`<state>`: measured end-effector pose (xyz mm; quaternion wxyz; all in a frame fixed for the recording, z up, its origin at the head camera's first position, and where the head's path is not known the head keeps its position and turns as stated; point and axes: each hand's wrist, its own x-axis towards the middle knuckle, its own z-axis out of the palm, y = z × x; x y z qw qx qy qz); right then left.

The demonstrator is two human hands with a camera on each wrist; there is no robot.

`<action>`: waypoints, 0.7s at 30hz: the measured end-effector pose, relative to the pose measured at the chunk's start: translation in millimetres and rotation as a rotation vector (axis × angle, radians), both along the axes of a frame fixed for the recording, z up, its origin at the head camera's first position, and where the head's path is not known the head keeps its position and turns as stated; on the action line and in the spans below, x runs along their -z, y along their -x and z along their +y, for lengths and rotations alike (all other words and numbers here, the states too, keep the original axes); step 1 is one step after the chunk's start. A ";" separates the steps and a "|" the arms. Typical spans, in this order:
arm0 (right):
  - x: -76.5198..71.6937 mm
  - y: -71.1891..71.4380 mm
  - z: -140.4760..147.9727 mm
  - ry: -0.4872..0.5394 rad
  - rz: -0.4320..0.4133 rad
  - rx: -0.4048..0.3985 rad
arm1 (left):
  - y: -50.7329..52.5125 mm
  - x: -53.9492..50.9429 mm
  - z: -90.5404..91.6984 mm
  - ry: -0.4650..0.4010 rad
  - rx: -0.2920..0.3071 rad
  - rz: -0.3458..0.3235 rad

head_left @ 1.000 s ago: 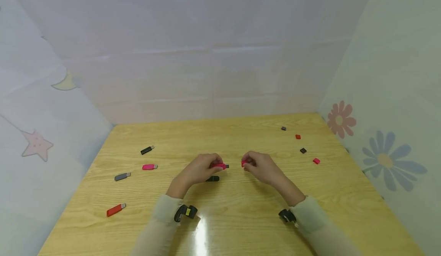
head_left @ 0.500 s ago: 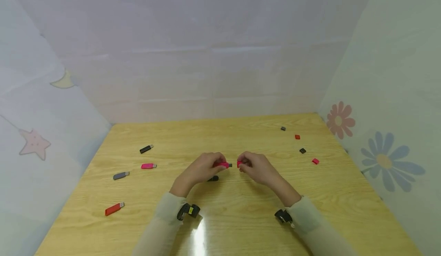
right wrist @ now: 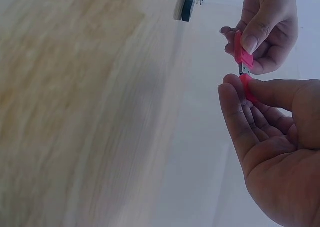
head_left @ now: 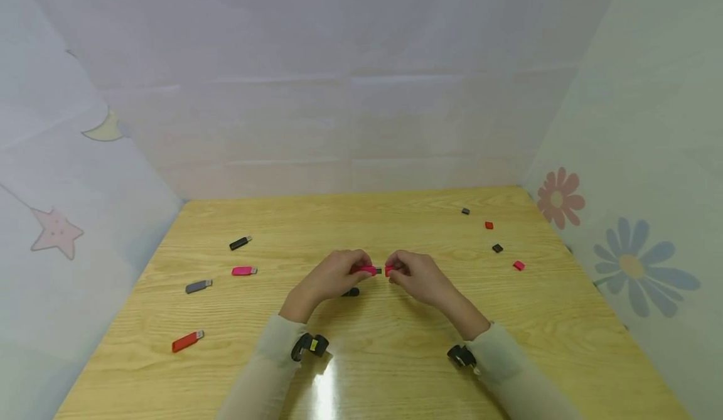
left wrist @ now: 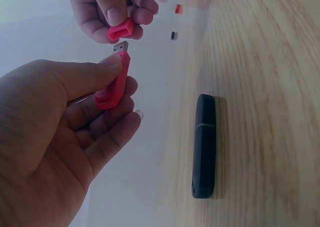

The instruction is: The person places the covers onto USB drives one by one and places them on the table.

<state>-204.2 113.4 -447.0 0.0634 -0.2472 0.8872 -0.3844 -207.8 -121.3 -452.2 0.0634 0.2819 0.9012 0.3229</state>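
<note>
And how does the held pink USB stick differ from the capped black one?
The pink stick is held in the left grip; the black stick lies on the table. The pink stick's metal plug is bare; the black stick's is covered. Both are slim and elongated.

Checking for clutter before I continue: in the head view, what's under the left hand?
A black USB stick lies on the table, one end showing; the left hand covers the rest. The left wrist view shows the whole stick.
</note>
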 end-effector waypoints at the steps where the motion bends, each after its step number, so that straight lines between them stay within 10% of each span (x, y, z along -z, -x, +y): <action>1: -0.2 -0.3 -0.5 0.000 -0.005 0.004 | 0.0 -0.1 -0.1 0.002 -0.001 -0.001; 21: 0.3 -0.6 -1.8 0.021 -0.015 -0.006 | 0.3 -1.0 6.6 0.006 0.003 -0.007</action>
